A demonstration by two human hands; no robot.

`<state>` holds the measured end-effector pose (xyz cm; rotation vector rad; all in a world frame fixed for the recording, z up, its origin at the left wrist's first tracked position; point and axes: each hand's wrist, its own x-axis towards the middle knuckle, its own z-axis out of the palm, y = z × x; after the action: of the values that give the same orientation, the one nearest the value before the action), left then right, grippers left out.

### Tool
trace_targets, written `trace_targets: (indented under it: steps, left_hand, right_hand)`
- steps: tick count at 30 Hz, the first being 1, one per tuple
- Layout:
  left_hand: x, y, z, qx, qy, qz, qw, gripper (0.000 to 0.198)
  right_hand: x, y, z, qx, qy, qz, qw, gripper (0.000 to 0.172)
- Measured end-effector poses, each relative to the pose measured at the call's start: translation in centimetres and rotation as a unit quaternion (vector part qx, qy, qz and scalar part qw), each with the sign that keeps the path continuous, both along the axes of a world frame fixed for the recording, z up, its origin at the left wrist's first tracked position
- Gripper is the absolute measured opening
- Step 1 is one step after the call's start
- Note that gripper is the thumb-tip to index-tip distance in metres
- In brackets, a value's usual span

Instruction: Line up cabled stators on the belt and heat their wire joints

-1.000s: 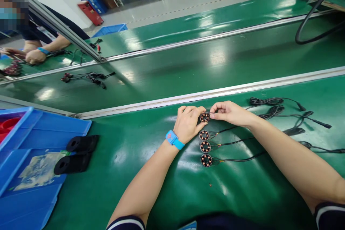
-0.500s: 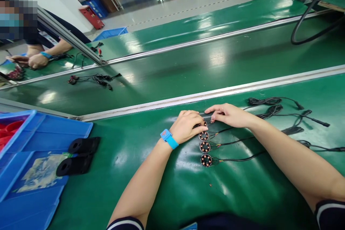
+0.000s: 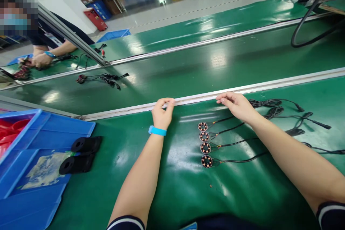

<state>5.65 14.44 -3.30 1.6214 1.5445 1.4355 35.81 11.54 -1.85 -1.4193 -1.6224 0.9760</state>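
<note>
Several small round copper-wound coils (image 3: pixel 205 147) lie in a column on the green mat (image 3: pixel 188 187), each with a black cable (image 3: pixel 237 143) running off to the right. My left hand (image 3: pixel 162 113), with a blue wristband, rests at the metal rail (image 3: pixel 194 97), fingers loosely curled and holding nothing. My right hand (image 3: pixel 237 105) sits near the rail above the top coil, fingers extended, holding nothing. Neither hand touches the coils.
Two black ring-shaped parts (image 3: pixel 79 154) lie by blue trays (image 3: pixel 40 172) at the left. A cable bundle (image 3: pixel 105 78) rides the middle belt. Another person's hands (image 3: pixel 40 59) work at far left. A thick black hose (image 3: pixel 309 25) loops at upper right.
Both hands let go of the top coil, which now lies in line with the others. The left hand moved left and up to the rail; the right hand lifted toward the rail.
</note>
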Motion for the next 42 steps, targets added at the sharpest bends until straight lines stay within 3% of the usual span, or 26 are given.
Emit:
trace_targets:
  steps: [3, 6, 9, 17, 22, 26, 34, 38, 42]
  left_hand:
    - [-3.4, 2.4, -1.2, 0.004, -0.090, 0.137, 0.986, 0.020]
    - [-6.3, 3.7, -1.7, 0.015, -0.151, 0.256, 0.955, 0.017]
    - [-7.6, 4.0, -1.7, 0.024, -0.192, 0.324, 0.926, 0.016]
    - [-7.1, 3.9, -1.8, 0.036, -0.240, 0.333, 0.911, 0.017]
    - [-6.8, 3.9, -2.0, 0.046, -0.235, 0.332, 0.913, 0.019]
    - [-6.6, 4.0, -2.1, 0.047, -0.242, 0.331, 0.911, 0.021]
    - [-6.0, 3.7, -2.0, 0.021, -0.245, 0.338, 0.908, 0.021]
    - [-5.7, 3.4, -1.9, 0.008, -0.236, 0.345, 0.908, 0.022]
    - [-5.4, 3.2, -1.5, -0.014, -0.227, 0.356, 0.907, 0.021]
  right_hand:
    - [0.1, 0.2, -0.2, 0.020, 0.040, -0.038, 0.998, 0.026]
    - [0.2, 0.4, -0.5, 0.031, 0.059, -0.069, 0.995, 0.026]
    - [0.3, 0.5, -0.7, 0.035, 0.050, -0.078, 0.995, 0.026]
    - [0.6, 0.7, -1.0, 0.032, 0.025, -0.070, 0.997, 0.030]
    - [1.2, 0.9, -1.6, -0.017, -0.041, -0.017, 0.999, 0.037]
    - [1.7, 1.3, -1.7, -0.027, -0.089, -0.032, 0.995, 0.040]
    - [2.0, 3.2, 0.3, -0.074, -0.194, 0.000, 0.978, 0.051]
    - [-1.5, 6.3, 1.8, -0.041, -0.302, 0.058, 0.951, 0.042]
    - [-9.4, 10.5, 1.9, 0.047, -0.337, 0.115, 0.933, 0.040]
